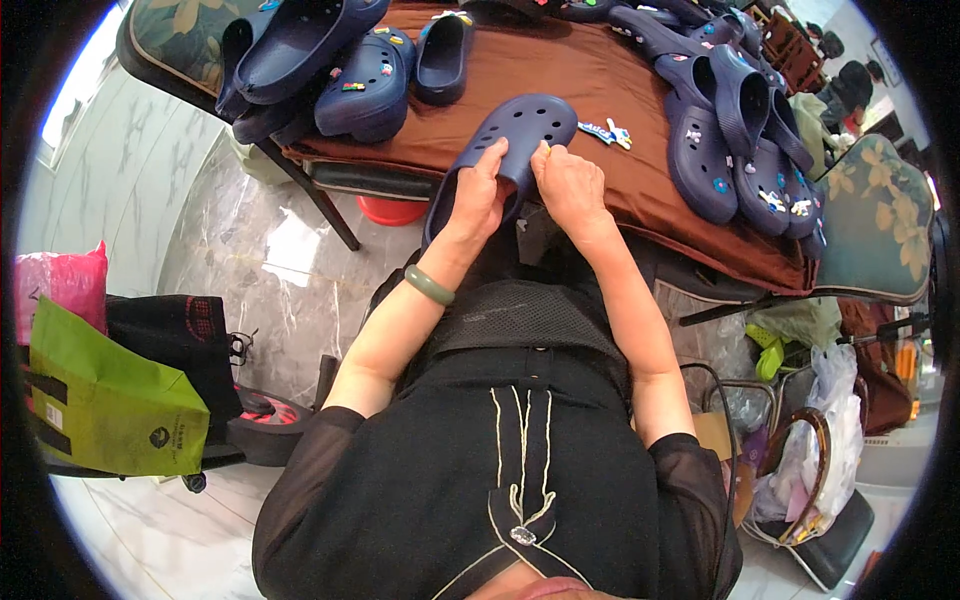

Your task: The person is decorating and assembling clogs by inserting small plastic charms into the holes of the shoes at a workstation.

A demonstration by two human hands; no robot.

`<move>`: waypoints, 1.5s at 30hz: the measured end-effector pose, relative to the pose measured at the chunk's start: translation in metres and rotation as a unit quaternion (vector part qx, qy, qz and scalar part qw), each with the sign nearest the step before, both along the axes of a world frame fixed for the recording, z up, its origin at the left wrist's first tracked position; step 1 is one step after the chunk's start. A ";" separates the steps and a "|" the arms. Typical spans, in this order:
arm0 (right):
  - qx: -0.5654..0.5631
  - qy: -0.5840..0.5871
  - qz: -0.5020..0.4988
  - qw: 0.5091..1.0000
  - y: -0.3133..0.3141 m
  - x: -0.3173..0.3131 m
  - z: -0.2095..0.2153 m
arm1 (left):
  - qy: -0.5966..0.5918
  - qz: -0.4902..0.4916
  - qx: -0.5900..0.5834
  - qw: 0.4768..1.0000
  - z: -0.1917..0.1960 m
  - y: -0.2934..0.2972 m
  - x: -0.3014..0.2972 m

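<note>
A navy blue clog (535, 122) with round vent holes is in front of me, its toe pointing away over the table's near edge. My left hand (478, 195) grips it at the left side of the foot opening, with the thumb on its upper. My right hand (572, 185) is closed in a pinch at the clog's right side. A small yellowish spot shows at those fingertips, too small to name. Just right of the toe, a white and blue shoe charm (608, 133) lies on the brown cloth (545, 60).
Navy clogs with colourful charms (372, 85) are piled at the table's left, and more clogs (698, 155) at its right. Chairs (875, 215) flank the table. A red basin (390, 210) sits underneath. A green bag (115, 390) stands left; a basket (800, 480) holds plastic bags at right.
</note>
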State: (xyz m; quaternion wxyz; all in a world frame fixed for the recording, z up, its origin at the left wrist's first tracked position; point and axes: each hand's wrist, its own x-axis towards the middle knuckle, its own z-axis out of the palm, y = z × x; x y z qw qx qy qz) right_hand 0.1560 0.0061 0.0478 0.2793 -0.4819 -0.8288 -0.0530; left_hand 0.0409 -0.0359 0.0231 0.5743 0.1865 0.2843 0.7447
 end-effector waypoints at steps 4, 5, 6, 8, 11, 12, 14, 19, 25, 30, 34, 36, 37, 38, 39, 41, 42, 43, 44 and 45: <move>-0.016 0.032 0.014 0.999 0.001 0.002 -0.002 | -0.003 -0.004 0.018 1.000 -0.001 0.001 -0.002; -0.037 0.040 0.024 0.998 0.001 0.002 -0.002 | -0.001 -0.008 0.021 1.000 -0.001 0.000 -0.003; -0.037 0.041 0.024 0.998 0.005 0.004 -0.005 | 0.000 -0.007 0.022 1.000 0.002 -0.001 -0.003; -0.180 0.180 0.103 0.962 0.019 0.015 -0.016 | -0.006 -0.020 0.036 0.999 0.007 -0.002 -0.002; -0.240 0.269 0.092 0.928 0.027 0.023 -0.033 | 0.002 -0.026 0.026 0.999 0.009 -0.002 -0.002; -0.129 0.239 0.096 0.958 0.029 0.025 -0.033 | 0.003 -0.024 0.026 0.999 0.006 -0.002 -0.004; -0.046 0.179 0.040 0.982 0.036 0.035 -0.029 | 0.038 -0.015 -0.011 0.999 0.000 -0.002 -0.009; 0.050 0.112 0.045 0.991 0.062 0.053 -0.034 | 0.038 -0.018 0.007 0.999 0.002 -0.003 -0.006; 0.086 0.133 0.163 0.974 0.064 0.049 -0.037 | 0.058 -0.019 0.003 0.998 0.000 -0.002 -0.008; 0.065 0.134 0.192 0.970 0.053 0.053 -0.031 | 0.060 -0.025 0.015 0.998 0.001 -0.004 -0.009; -0.053 0.238 0.199 0.949 0.057 0.056 -0.034 | 0.067 -0.023 0.004 0.997 0.000 -0.004 -0.009; -0.110 0.312 0.160 0.930 0.068 0.064 -0.038 | 0.071 -0.025 0.002 0.997 0.003 -0.006 -0.009; -0.109 0.312 0.160 0.930 0.077 0.072 -0.036 | 0.075 -0.025 -0.009 0.997 0.009 -0.009 -0.008; -0.015 0.262 0.116 0.958 0.086 0.079 -0.033 | 0.078 -0.025 -0.021 0.996 0.012 -0.010 -0.007; 0.078 0.208 0.073 0.972 0.094 0.084 -0.031 | 0.080 -0.024 -0.022 0.996 0.010 -0.010 -0.008; 0.068 0.153 0.039 0.985 0.108 0.091 -0.034 | 0.082 -0.028 0.003 0.996 0.003 -0.007 -0.009; 0.058 0.096 0.002 0.994 0.113 0.095 -0.036 | 0.082 -0.030 0.003 0.996 0.003 -0.007 -0.009; 0.058 0.096 0.001 0.994 0.118 0.099 -0.038 | 0.082 -0.034 0.003 0.996 0.003 -0.007 -0.010; 0.015 0.069 -0.012 0.997 0.123 0.104 -0.039 | 0.082 -0.039 0.004 0.996 0.003 -0.007 -0.009; -0.028 0.042 -0.021 0.999 0.125 0.103 -0.040 | 0.083 -0.038 0.004 0.996 0.001 -0.006 -0.010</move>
